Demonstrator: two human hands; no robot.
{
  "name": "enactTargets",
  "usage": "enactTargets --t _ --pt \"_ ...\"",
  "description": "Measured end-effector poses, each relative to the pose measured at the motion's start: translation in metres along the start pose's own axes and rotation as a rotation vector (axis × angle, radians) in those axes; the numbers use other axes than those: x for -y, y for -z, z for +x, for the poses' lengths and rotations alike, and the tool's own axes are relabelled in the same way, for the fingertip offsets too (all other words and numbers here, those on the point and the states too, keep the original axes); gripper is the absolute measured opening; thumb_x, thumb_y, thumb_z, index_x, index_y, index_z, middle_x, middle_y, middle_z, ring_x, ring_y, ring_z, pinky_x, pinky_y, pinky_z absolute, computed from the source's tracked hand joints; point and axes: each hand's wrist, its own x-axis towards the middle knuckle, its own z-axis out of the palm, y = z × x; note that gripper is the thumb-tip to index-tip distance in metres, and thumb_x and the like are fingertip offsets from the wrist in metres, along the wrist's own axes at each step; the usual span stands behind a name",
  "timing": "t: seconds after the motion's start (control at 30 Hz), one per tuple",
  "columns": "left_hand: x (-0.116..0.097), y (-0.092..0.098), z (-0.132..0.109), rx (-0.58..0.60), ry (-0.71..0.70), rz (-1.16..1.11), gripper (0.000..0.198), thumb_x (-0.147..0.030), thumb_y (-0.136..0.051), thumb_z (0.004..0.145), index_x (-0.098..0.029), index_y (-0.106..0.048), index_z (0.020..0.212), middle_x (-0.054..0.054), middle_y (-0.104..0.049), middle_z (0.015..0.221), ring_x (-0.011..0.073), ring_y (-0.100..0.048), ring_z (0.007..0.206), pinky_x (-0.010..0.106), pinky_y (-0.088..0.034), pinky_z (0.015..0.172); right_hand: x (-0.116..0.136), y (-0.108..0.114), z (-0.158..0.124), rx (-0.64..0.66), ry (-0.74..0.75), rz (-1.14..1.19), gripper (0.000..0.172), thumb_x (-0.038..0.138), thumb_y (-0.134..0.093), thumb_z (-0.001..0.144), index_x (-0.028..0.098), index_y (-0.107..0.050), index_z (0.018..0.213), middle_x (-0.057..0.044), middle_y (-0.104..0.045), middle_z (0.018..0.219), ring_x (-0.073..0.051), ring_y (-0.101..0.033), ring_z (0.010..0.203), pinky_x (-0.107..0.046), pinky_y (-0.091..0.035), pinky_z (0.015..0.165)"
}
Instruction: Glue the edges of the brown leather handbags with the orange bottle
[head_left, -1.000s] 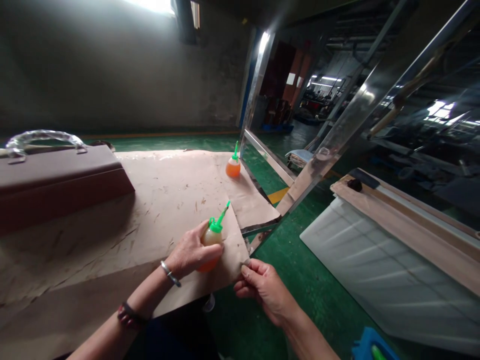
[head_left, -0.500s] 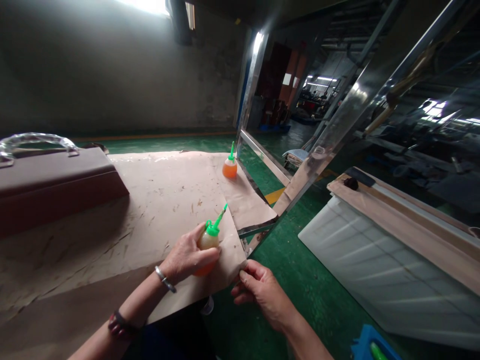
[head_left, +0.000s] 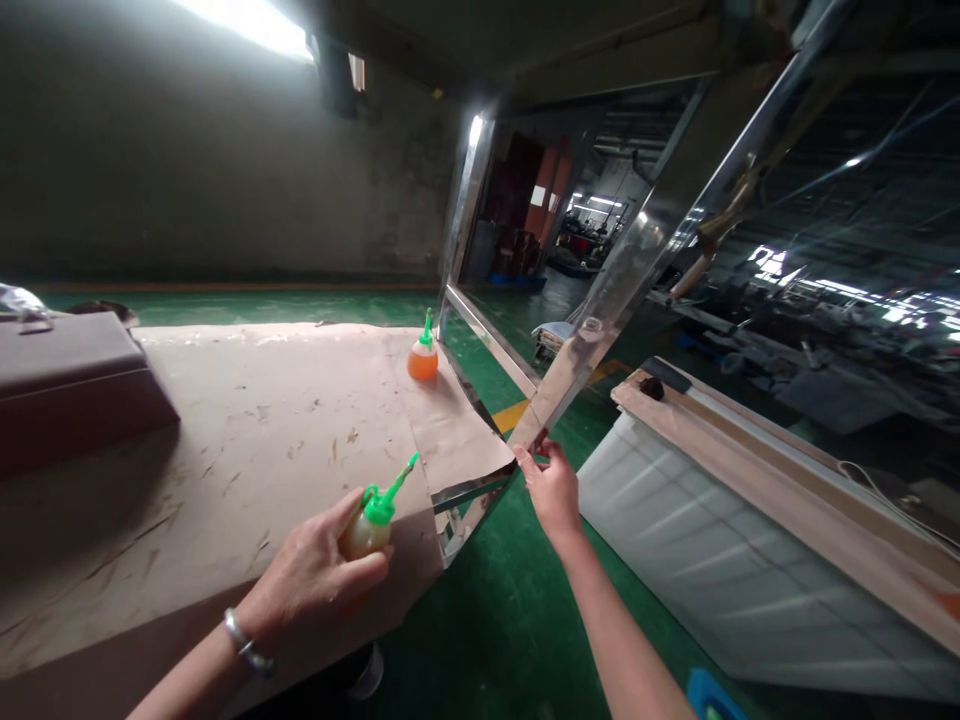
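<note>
In the head view we count two squat, rounded, see-through squeeze bottles, each with a green plastic cap and spout. Our left hand (head_left: 315, 560) is wrapped around one of them, the nearer bottle (head_left: 365, 540), low over the tan, paper-covered counter (head_left: 277, 450); its spout points towards one o'clock. Whether its base touches the paper we cannot tell, as our palm and thumb hide much of it. One silver metal bracelet (head_left: 247, 645) circles that wrist, at eight o'clock from the held bottle.

The second, the farther bottle (head_left: 423, 364), stands upright on the counter at one o'clock from the first, with orange liquid inside. Our right hand (head_left: 553, 490), at about three o'clock from the held bottle, is narrow, its thumb at the counter's paper corner; whether it pinches the paper we cannot tell. One shiny, square metal post (head_left: 574, 365) rises just beside it, towards one o'clock.

At ten o'clock from the held bottle sits one dark reddish-brown, slant-sided case (head_left: 82, 390) with a shiny, clear-wrapped handle (head_left: 26, 303).
</note>
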Motion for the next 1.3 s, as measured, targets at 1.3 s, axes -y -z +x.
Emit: enactTargets --t 1.3 --pt "0.008 -0.008 0.000 -0.093 -0.034 -0.247 0.036 -0.043 -0.054 0.067 -0.017 -0.055 0.092 -0.002 -0.057 0.067 0.0149 -0.054 0.061 0.022 -0.042 0.055 -0.004 0.027 -0.015 0.208 -0.295 0.571 0.053 0.048 -0.076 0.067 0.022 -0.062 0.112 -0.004 -0.064 0.117 -0.017 -0.065 0.089 -0.027 -0.056 0.066"
